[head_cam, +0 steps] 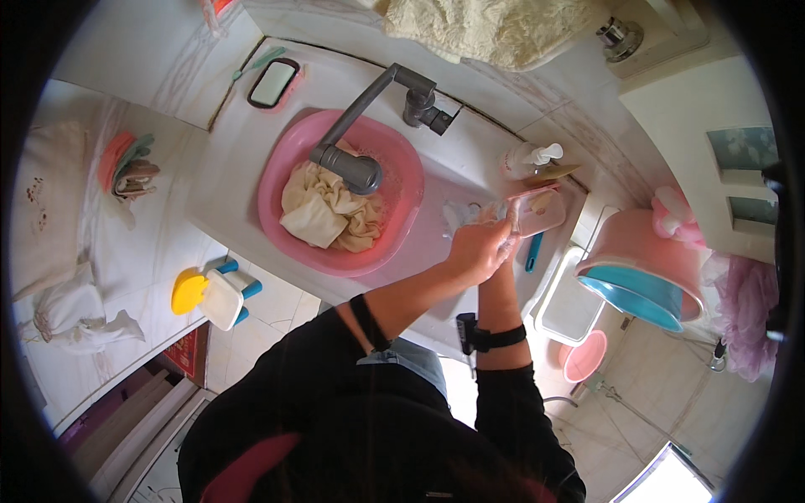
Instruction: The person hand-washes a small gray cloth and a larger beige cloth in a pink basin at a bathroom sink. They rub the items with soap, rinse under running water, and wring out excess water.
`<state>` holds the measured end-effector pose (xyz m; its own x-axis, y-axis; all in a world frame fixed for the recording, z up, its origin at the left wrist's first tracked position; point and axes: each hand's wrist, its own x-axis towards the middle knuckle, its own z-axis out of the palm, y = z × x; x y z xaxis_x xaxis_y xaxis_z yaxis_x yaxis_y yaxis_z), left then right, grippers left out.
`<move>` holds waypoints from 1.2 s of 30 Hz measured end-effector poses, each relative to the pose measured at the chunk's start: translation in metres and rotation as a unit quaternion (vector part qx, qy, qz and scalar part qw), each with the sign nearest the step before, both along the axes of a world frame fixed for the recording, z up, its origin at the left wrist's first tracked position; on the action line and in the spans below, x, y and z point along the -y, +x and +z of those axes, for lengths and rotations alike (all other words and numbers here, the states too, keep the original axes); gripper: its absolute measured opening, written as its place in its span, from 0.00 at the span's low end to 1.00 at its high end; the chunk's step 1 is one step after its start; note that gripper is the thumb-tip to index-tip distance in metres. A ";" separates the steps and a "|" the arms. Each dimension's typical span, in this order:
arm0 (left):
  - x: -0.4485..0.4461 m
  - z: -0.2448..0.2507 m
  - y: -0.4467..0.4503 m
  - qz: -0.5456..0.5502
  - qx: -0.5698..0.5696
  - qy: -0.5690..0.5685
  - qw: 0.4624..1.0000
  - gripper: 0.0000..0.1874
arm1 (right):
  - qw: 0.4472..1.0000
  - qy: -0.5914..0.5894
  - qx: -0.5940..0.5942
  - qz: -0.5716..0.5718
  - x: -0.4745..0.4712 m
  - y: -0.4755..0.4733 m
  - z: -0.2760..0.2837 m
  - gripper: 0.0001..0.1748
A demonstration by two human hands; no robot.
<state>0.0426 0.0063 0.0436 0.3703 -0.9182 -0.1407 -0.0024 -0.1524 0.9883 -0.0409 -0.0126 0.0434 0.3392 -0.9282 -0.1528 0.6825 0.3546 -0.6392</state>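
Over the right part of the white sink (236, 157), my left hand (481, 248) is curled against my right hand (514, 220), and both look wet with lather. The right hand's fingers are mostly hidden. Beside them is a clear, pink-rimmed tray (546, 214). A teal-handled tool (534, 253) lies just right of my hands. Something white and translucent (462, 214) lies in the sink to their left. Farther left, a pink plastic basin (270, 236) holds bunched cream cloth (321, 217) and suds. The grey faucet (358, 113) reaches over this basin.
A pump bottle (519, 162) stands at the sink's back right. At back left lies a dark-rimmed dish with a pale block (272, 83). Pink and blue basins (641, 245) hang at right, above a small pink basin (583, 357). A small stool (221, 298) stands lower left.
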 end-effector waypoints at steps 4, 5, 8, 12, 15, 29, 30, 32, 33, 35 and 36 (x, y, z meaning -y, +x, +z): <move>0.000 0.008 -0.015 0.044 0.290 -0.019 0.956 0.10 | 0.972 0.115 -0.200 -0.046 -0.024 0.008 -0.001 0.18; 0.003 0.011 -0.013 0.075 0.314 0.014 0.946 0.10 | 0.962 0.123 -0.241 -0.045 -0.026 0.008 -0.001 0.20; 0.002 0.020 -0.013 0.082 0.213 -0.006 0.974 0.16 | 0.972 0.134 -0.192 -0.027 -0.027 0.008 0.003 0.18; -0.002 0.013 0.000 -0.045 0.106 0.059 0.992 0.22 | 0.968 0.120 -0.220 -0.028 -0.012 -0.001 0.014 0.18; -0.008 0.005 0.018 -0.202 0.071 0.019 0.977 0.20 | 0.974 0.060 -0.215 -0.032 0.004 -0.021 0.023 0.16; -0.009 -0.003 -0.039 -0.011 0.250 -0.017 0.968 0.09 | 0.979 0.196 -0.058 0.007 -0.020 -0.003 -0.010 0.20; -0.004 0.000 -0.027 -0.012 0.262 -0.030 0.965 0.09 | 0.978 0.205 0.021 0.005 -0.023 -0.005 -0.007 0.21; 0.014 0.003 0.002 -0.010 0.216 0.006 0.976 0.12 | 0.983 0.090 -0.155 0.027 -0.027 -0.010 -0.001 0.26; 0.022 0.002 0.014 0.011 0.227 -0.020 0.974 0.14 | 0.977 0.137 -0.150 0.061 -0.031 -0.013 0.004 0.27; 0.035 -0.005 0.037 -0.034 0.186 -0.011 0.982 0.16 | 0.960 0.191 -0.093 0.183 -0.038 -0.018 0.012 0.31; 0.041 -0.008 0.044 -0.076 0.134 0.015 0.988 0.16 | 0.951 0.227 -0.006 0.208 -0.039 -0.021 0.016 0.34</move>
<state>0.0862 -0.0348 0.0353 0.2565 -0.9629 -0.0843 -0.2876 -0.1592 0.9444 -0.0624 0.0262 0.0598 0.6581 -0.5510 -0.5131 0.4160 0.8341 -0.3623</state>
